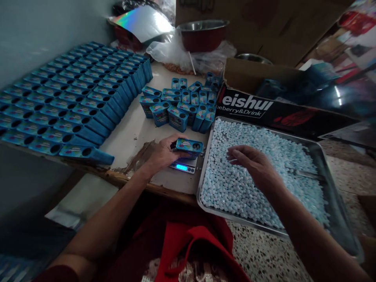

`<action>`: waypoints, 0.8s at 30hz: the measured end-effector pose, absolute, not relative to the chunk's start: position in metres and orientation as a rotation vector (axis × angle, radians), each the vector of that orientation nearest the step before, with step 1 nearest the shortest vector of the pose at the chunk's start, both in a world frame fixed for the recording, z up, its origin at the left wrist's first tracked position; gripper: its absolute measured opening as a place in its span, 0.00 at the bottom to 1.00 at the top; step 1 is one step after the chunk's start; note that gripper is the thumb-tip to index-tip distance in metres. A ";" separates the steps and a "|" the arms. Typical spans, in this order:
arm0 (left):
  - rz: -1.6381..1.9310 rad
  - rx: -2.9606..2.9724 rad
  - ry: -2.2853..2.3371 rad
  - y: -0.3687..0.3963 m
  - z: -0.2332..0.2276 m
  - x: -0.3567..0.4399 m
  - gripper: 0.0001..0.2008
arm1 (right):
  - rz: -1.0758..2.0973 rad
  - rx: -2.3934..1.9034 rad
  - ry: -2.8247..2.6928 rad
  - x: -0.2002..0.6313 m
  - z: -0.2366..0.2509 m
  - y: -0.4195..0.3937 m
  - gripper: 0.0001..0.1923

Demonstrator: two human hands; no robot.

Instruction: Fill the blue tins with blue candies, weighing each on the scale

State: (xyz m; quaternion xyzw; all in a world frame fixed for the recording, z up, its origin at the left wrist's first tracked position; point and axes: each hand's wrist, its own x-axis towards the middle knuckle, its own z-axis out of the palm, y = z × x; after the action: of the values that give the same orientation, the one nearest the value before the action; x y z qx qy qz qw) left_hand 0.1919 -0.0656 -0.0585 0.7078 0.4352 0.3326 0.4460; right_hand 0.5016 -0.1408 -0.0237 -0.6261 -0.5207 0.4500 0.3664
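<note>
My left hand [164,154] is closed around a small blue plastic container [189,145] with a printed label and a round hole in its top. It holds the container at a compact digital scale [182,167] with a lit blue display; whether the container rests on the scale's plate I cannot tell. Over a metal tray [207,156] full of small pale-blue and white pellets [235,184], my right hand [249,158] hovers with fingers bent and thumb drawn in against them. Anything between those fingertips is hidden.
Rows of identical blue containers [73,94] fill the table's left side. A loose group of them [178,117] stands behind the scale. A black printed carton [249,103] borders the tray. A utensil handle [308,175] lies among the pellets. A metal bowl [202,35] stands at the back.
</note>
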 end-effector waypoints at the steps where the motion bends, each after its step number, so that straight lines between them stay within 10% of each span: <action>1: 0.877 1.821 1.036 -0.066 -0.056 0.200 0.20 | 1.298 -1.502 -1.142 0.490 -0.027 -0.141 0.19; 9: 0.797 2.780 0.705 -0.072 0.009 0.249 0.20 | 1.703 -0.984 -0.448 0.443 -0.046 -0.133 0.14; 14: 0.979 2.334 0.788 -0.067 -0.017 0.248 0.11 | 1.713 -0.976 -0.151 0.445 -0.042 -0.140 0.13; 19: 1.028 1.725 1.015 -0.066 -0.047 0.217 0.24 | 1.740 -1.010 -0.073 0.447 -0.030 -0.147 0.05; 24: 0.967 1.431 1.082 -0.068 -0.066 0.187 0.30 | 1.664 -1.089 -0.140 0.447 -0.033 -0.145 0.21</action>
State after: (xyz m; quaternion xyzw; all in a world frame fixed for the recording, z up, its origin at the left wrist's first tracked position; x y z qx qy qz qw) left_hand 0.1867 -0.0681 -0.0663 0.5978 0.4520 0.4042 0.5243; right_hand 0.4473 -0.1451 -0.0334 -0.4589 -0.0590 0.7008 0.5430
